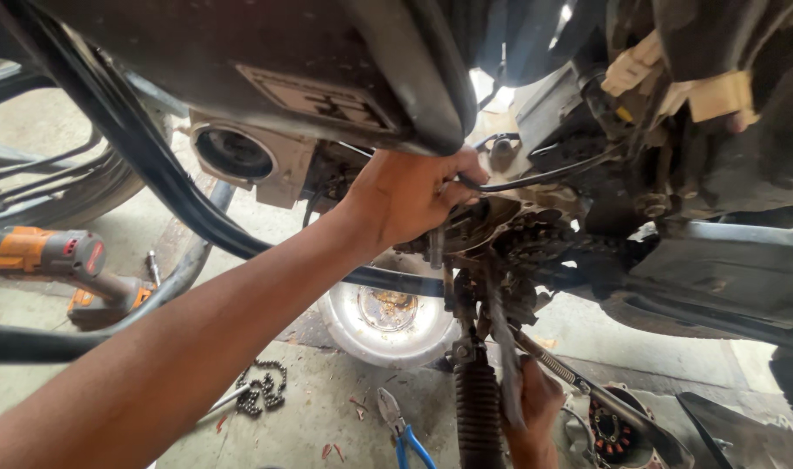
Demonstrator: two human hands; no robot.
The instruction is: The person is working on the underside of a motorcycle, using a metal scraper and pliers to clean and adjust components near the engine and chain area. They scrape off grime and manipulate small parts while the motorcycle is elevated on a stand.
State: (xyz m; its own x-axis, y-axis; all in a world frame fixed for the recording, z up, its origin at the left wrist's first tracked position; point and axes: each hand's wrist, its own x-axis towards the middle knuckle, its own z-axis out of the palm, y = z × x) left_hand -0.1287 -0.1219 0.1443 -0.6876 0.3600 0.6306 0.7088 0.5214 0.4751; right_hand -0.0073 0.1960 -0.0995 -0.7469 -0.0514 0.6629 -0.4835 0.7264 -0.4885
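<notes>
Looking up under the motorcycle [344, 61], the job seemed about halfway: the engine side [500, 234] was already opened up, sprocket and chain [544, 239] bare, with a round white cover [386, 317] lying on the floor below. A stator cover [618, 430] sat at lower right, a loose chain [262, 386] and blue-handled pliers [405, 430] lay on the concrete, and an orange power tool [53, 256] was off to the left. Nothing looked reassembled yet, I reckoned.

Left hand [409, 195] was stretched up from lower left, curled around a black cable [535, 178] right at the engine opening. Right hand [535, 408] sat low, fingers wrapped on a flat metal bar [500, 347] pointing up toward the sprocket, beside the rubber-covered footpeg [479, 408].
</notes>
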